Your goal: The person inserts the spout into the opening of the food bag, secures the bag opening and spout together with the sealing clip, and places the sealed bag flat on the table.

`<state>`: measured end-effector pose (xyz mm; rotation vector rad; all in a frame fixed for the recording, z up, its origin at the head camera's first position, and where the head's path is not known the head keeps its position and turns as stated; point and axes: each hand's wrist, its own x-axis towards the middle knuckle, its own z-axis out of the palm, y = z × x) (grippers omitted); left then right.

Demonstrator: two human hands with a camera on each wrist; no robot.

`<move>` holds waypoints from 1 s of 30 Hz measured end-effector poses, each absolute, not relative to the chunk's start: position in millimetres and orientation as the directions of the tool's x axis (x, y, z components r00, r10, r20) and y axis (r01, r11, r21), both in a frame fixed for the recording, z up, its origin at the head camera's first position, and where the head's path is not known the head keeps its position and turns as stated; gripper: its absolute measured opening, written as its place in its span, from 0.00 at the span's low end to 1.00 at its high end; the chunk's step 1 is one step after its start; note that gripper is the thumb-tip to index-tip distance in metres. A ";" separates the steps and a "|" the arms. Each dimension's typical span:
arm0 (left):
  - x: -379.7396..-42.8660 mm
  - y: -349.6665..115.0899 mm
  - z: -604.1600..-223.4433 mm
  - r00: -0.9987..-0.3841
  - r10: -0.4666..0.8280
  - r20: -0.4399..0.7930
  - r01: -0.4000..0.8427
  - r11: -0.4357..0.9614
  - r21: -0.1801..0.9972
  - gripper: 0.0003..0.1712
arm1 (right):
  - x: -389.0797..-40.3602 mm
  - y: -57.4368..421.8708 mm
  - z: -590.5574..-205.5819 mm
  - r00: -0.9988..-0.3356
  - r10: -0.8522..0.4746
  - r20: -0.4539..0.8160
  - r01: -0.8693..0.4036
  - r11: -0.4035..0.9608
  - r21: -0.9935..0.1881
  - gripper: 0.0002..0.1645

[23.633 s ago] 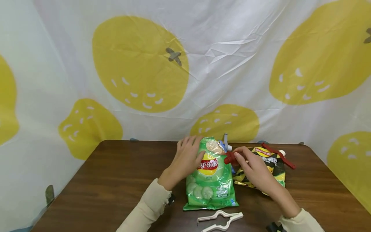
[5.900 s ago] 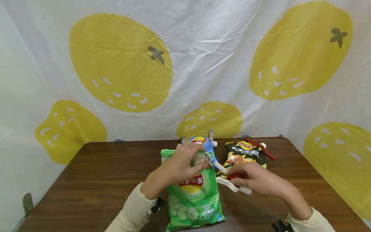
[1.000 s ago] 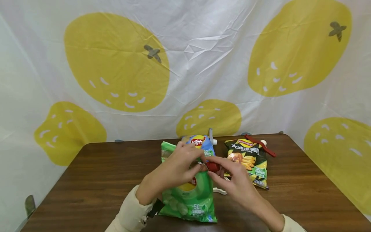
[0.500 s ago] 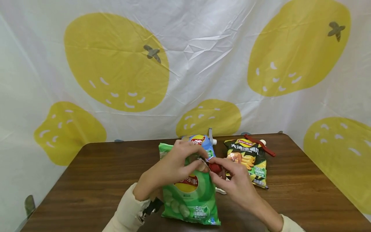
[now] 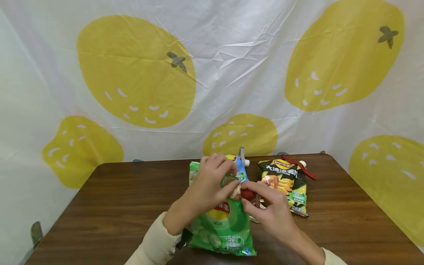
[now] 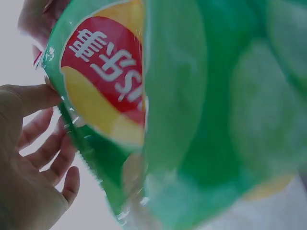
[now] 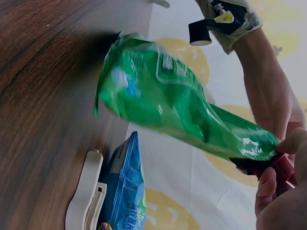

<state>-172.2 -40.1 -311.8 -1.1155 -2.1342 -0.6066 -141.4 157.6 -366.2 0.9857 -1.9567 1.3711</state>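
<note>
My left hand (image 5: 212, 180) holds the upper right part of a green Lay's chip bag (image 5: 216, 230), its thumb at the bag's edge in the left wrist view. The bag tilts up, its lower end near the table in the right wrist view. My right hand (image 5: 273, 209) pinches a red spout piece (image 5: 247, 194) between thumb and forefinger, right at the bag's gathered corner. A dark part beside the red spout piece meets that corner in the right wrist view. Below my right hand a white bag clip (image 7: 84, 196) lies on the table, mostly hidden in the head view.
Behind the green bag stands a blue chip bag (image 5: 243, 176) with a grey clip (image 5: 242, 151) and white spout. A black chip bag (image 5: 281, 180) with a red clip (image 5: 299, 166) lies at right. The brown table (image 5: 132, 206) ends at a fruit-patterned cloth (image 5: 212, 84).
About six seconds ago my right hand held the white clip; now the clip lies on the table. Over the last second both hands shift only slightly at the bag's corner.
</note>
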 end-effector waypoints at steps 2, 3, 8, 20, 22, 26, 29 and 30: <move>-170.1 -38.5 -311.7 -0.389 0.557 0.734 0.829 0.560 0.014 0.06 | -142.7 158.1 -367.8 -0.582 -0.227 0.781 -0.813 0.184 -0.552 0.22; -169.1 -38.6 -312.2 -0.373 0.574 0.729 0.828 0.561 -0.018 0.04 | -143.1 158.3 -368.3 -0.588 -0.215 0.780 -0.809 0.180 -0.560 0.22; -164.2 -51.0 -321.2 -0.400 0.649 0.647 0.835 0.549 -0.034 0.10 | -146.3 158.7 -370.7 -0.623 -0.164 0.765 -0.781 0.180 -0.597 0.23; -166.3 -56.1 -359.9 -0.426 0.628 0.651 0.767 0.633 -0.108 0.29 | -149.3 148.1 -376.3 -0.658 -0.211 0.723 -0.752 0.136 -0.645 0.27; -167.2 -56.1 -362.8 -0.424 0.624 0.656 0.750 0.648 -0.131 0.26 | -148.9 147.3 -374.6 -0.666 -0.235 0.708 -0.746 0.214 -0.631 0.23; -168.6 -58.9 -369.1 -0.431 0.622 0.653 0.714 0.678 -0.175 0.20 | -147.5 146.2 -368.1 -0.685 -0.279 0.673 -0.725 0.350 -0.593 0.18; -169.9 -61.3 -373.6 -0.433 0.617 0.657 0.694 0.693 -0.194 0.17 | -147.5 145.6 -363.4 -0.688 -0.300 0.661 -0.722 0.382 -0.577 0.15; -170.5 -61.8 -375.0 -0.432 0.614 0.660 0.693 0.695 -0.193 0.17 | -147.9 145.1 -362.2 -0.686 -0.304 0.661 -0.724 0.381 -0.576 0.15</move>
